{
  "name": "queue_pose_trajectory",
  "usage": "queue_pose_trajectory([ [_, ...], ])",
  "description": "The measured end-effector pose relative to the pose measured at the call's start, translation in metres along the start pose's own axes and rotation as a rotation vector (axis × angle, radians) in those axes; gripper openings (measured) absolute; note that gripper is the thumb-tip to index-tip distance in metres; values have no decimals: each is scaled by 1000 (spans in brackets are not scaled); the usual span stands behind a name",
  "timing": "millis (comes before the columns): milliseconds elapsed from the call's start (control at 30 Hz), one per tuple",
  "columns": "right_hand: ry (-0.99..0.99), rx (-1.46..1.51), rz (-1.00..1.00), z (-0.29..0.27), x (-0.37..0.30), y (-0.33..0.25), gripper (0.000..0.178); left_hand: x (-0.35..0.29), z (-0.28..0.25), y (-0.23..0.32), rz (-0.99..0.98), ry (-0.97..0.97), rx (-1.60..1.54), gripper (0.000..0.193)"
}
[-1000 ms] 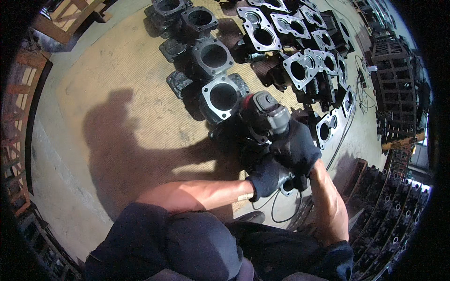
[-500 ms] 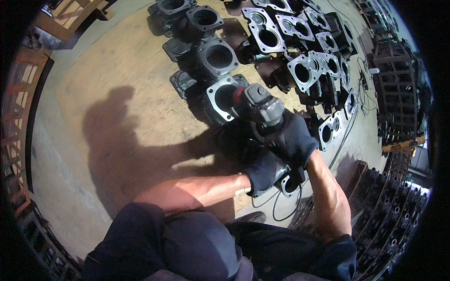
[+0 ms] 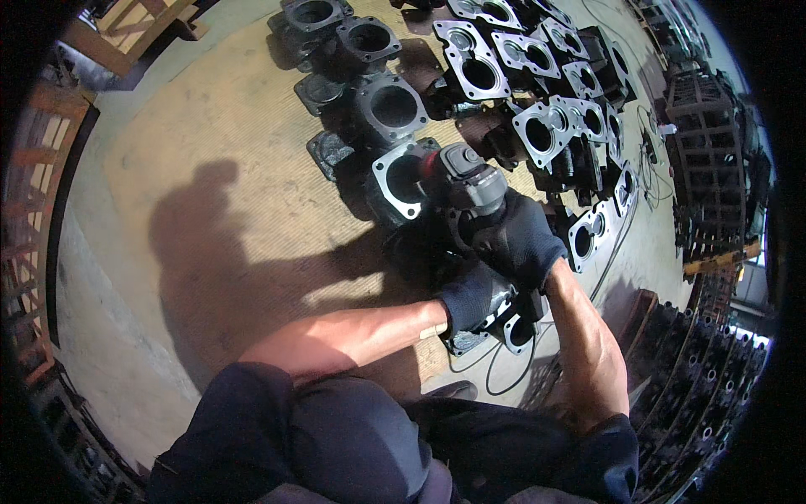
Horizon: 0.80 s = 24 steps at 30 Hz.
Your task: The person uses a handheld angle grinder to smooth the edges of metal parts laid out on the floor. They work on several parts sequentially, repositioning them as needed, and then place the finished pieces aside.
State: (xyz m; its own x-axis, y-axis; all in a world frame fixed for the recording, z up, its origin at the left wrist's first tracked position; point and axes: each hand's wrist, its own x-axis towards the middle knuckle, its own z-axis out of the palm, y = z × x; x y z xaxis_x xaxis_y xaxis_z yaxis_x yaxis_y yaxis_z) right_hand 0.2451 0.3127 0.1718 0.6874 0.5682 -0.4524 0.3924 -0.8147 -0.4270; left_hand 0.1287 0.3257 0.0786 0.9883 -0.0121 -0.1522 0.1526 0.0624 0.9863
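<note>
An angle grinder [image 3: 474,186] with a grey head and a reddish disc edge is against the flat flange of a metal casting [image 3: 388,178]. My right hand [image 3: 525,239], in a dark glove, is closed around the grinder just behind its head. Lower and nearer to me, my left hand [image 3: 474,304] is gloved too and closed at the tool's rear part; its fingertips are partly hidden. The casting's flange has a large round bore and corner bolt holes, its left side bright and its right side covered by the grinder. Another flanged casting [image 3: 518,343] shows below my hands.
Several dull castings [image 3: 393,107] stand in a column beyond the grinder, on a tan ribbed sheet [image 3: 210,118]. To the right are several bright-faced castings [image 3: 541,134]. A black cable [image 3: 512,388] loops near my feet. Crates [image 3: 38,168] line the left; racked parts [image 3: 697,386] stand right.
The grinder head has shifted slightly to the right across the flange, and my right hand has moved a little with it. Both hands keep their grip.
</note>
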Motion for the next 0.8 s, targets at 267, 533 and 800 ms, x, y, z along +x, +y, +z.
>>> queue_pose_trajectory([
  [267, -84, 94, -3, 12, -45, 27, 49, -35, 44, -7, -101, -124, -183, 31],
  [533, -3, -66, -71, 0, 16, 7, 45, 13, 1, -23, 59, -9, 169, 33],
  [800, -38, 40, -52, 9, -4, 22, 52, -12, 9, -4, 107, 7, 24, 24],
])
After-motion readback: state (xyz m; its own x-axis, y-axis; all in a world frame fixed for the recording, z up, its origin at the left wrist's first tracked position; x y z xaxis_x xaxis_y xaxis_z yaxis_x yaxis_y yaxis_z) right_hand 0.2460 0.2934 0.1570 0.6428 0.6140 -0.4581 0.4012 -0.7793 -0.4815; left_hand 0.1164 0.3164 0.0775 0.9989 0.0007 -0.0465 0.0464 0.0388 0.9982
